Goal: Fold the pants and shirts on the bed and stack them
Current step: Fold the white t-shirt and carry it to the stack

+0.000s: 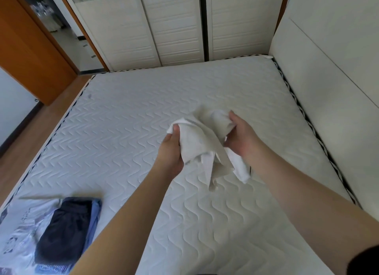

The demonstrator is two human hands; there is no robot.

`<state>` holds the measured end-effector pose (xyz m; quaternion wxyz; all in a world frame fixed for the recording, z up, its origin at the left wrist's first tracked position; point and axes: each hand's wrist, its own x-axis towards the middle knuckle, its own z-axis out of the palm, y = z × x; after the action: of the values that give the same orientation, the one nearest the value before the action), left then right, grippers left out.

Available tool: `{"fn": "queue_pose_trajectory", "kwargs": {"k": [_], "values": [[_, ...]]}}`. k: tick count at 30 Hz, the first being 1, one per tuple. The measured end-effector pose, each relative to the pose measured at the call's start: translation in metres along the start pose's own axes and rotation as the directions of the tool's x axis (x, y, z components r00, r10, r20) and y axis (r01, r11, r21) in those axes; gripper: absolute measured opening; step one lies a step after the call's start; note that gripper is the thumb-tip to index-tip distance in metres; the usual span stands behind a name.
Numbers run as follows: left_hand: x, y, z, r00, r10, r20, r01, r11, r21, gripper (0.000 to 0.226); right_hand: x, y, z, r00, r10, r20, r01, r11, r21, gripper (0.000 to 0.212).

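White quilted mattress (pixel 127 118), stitched in wavy lines, spreads beneath both hands — pale wardrobe doors (pixel 174 28) behind, padded headboard (pixel 328 79) to the right. Left hand (pixel 171 153) and right hand (pixel 241 137) each pinch a crumpled white garment (pixel 202 143), bunched between them above the bed. Folded dark pants (pixel 65 229) lie well left of the grip.
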<state>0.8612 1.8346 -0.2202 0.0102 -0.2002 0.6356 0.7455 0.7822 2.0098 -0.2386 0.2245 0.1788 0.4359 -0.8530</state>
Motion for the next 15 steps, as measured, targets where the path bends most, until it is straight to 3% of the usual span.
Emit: {"fn": "queue_pose_trajectory", "kwargs": {"k": [3, 5, 10, 11, 13, 15], "values": [[0.004, 0.023, 0.011, 0.991, -0.103, -0.090, 0.094, 0.991, -0.097, 0.039, 0.001, 0.018, -0.013, 0.997, 0.024, 0.079, -0.030, 0.997, 0.076, 0.053], [0.006, 0.029, 0.021, 0.988, -0.133, -0.076, 0.115, 0.972, -0.203, 0.048, -0.002, 0.029, -0.015, 0.992, 0.044, 0.118, -0.057, 0.992, 0.110, 0.058], [0.015, 0.025, 0.029, 0.982, -0.180, -0.047, 0.126, 0.828, -0.547, 0.040, -0.019, 0.056, -0.017, 0.931, 0.206, 0.303, -0.205, 0.978, -0.037, 0.077], [0.020, 0.024, 0.029, 0.978, -0.202, -0.047, 0.139, 0.808, -0.573, 0.046, -0.021, 0.059, -0.018, 0.917, 0.216, 0.335, -0.217, 0.976, -0.033, 0.079], [0.020, 0.020, 0.026, 0.986, -0.169, 0.008, 0.144, 0.819, -0.556, 0.032, -0.023, 0.062, -0.018, 0.919, 0.232, 0.318, -0.249, 0.968, 0.015, 0.082], [0.024, 0.019, 0.020, 0.990, -0.123, -0.069, 0.075, 0.876, -0.477, 0.022, -0.024, 0.062, -0.024, 0.936, 0.213, 0.280, -0.255, 0.959, 0.125, 0.081]]}}
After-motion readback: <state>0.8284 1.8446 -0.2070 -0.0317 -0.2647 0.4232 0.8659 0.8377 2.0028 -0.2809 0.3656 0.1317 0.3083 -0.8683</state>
